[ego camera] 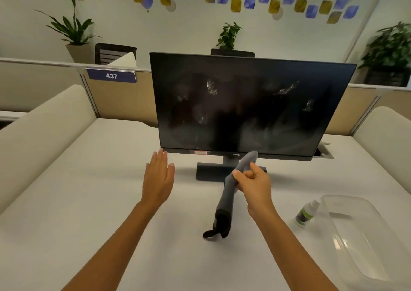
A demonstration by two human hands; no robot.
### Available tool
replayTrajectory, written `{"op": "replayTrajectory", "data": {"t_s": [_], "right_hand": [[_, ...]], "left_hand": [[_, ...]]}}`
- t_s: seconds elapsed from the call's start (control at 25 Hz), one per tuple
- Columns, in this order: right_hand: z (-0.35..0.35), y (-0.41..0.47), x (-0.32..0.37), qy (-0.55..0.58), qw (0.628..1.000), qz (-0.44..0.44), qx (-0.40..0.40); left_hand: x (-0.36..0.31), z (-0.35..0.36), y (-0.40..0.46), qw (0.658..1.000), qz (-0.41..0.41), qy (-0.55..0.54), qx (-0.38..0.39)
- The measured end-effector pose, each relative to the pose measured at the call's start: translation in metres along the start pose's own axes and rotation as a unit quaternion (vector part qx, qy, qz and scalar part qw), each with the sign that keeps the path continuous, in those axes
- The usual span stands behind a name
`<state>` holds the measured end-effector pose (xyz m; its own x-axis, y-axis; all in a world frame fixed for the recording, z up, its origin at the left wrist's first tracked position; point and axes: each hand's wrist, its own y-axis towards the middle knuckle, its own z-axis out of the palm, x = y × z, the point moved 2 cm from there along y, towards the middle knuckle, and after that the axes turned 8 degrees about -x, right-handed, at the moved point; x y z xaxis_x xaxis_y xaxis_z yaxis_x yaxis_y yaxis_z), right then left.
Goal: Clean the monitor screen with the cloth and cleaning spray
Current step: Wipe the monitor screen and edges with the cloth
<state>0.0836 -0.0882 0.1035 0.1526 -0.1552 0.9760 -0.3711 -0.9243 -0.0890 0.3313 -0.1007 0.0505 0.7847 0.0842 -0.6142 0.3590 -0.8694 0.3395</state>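
monitor [253,106]: 1 | cloth [231,192]: 1 | spray bottle [307,213]: 1 | hands: 2 | plants: 3

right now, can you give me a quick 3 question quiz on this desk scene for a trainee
1. True or false: the right hand holds the grey cloth.
2. Where does the spray bottle stand? A) in the left hand B) on the desk beside the clear plastic tub C) on the monitor stand
3. Fill in: the monitor screen shows wet ____ in several spots.

Key: 1 true; 2 B; 3 smears.
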Motion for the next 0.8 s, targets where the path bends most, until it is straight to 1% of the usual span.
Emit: {"op": "replayTrajectory", "data": {"t_s": [0.12,0.2,0.28,0.32,0.4,0.48,0.52,0.6,0.72,0.8], "right_hand": [[0.033,0.008,0.033,-0.034,0.997,-0.027,-0.061],[0.054,0.016,0.052,-0.025,0.995,-0.037,-0.089],[0.077,0.023,0.071,-0.01,0.991,-0.053,-0.119],[0.088,0.026,0.08,0.002,0.99,-0.057,-0.129],[0.108,0.033,0.097,0.015,0.987,-0.071,-0.143],[0.125,0.039,0.115,0.011,0.981,-0.101,-0.166],[0.133,0.04,0.124,0.015,0.976,-0.124,-0.179],[0.147,0.039,0.14,0.02,0.962,-0.182,-0.205],[0.165,0.043,0.156,-0.005,0.935,-0.262,-0.24],[0.173,0.049,0.154,-0.029,0.926,-0.278,-0.254]], "left_hand": [[-0.008,-0.032,0.071,0.998,-0.015,-0.058,-0.018],[-0.017,-0.048,0.106,0.992,-0.013,-0.122,-0.005],[-0.027,-0.06,0.13,0.979,-0.019,-0.202,0.026],[-0.033,-0.064,0.137,0.967,-0.036,-0.249,0.04],[-0.039,-0.07,0.145,0.933,-0.096,-0.344,0.049],[-0.038,-0.073,0.147,0.899,-0.152,-0.407,0.053],[-0.035,-0.074,0.148,0.889,-0.163,-0.424,0.06],[-0.03,-0.074,0.149,0.883,-0.152,-0.435,0.082],[-0.029,-0.073,0.152,0.895,-0.091,-0.419,0.126],[-0.031,-0.073,0.155,0.897,-0.075,-0.416,0.128]]}}
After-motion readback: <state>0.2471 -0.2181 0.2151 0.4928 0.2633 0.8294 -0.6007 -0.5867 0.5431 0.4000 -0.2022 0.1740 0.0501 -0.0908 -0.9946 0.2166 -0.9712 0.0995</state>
